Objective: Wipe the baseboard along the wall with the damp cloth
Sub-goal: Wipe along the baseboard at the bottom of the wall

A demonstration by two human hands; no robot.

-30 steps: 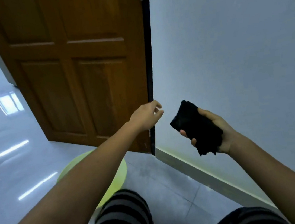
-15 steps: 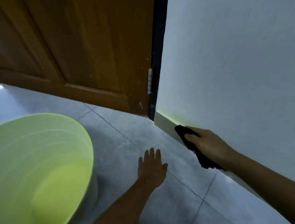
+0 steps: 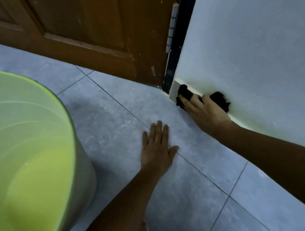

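Observation:
My right hand [image 3: 205, 110] presses a black cloth [image 3: 185, 92] against the pale baseboard [image 3: 173, 92] at the foot of the white wall [image 3: 254, 46], right by the door frame. Part of the cloth sticks out behind the hand, up onto the wall. Most of the baseboard behind my hand is hidden by my arm. Flat on the grey tiled floor [image 3: 109, 110] lies my left hand [image 3: 157, 147], fingers spread, holding nothing.
A large lime-green bucket [image 3: 69, 124] stands on the floor at the left, close to my left arm. A brown wooden door [image 3: 90, 27] stands open behind it, hinged beside the wall corner. A dark door frame [image 3: 170, 75] runs between door and wall.
The view has dropped closer to the floor. My right hand with the cloth went from mid-air down onto the baseboard near the door frame. My left hand came down flat on the tiles.

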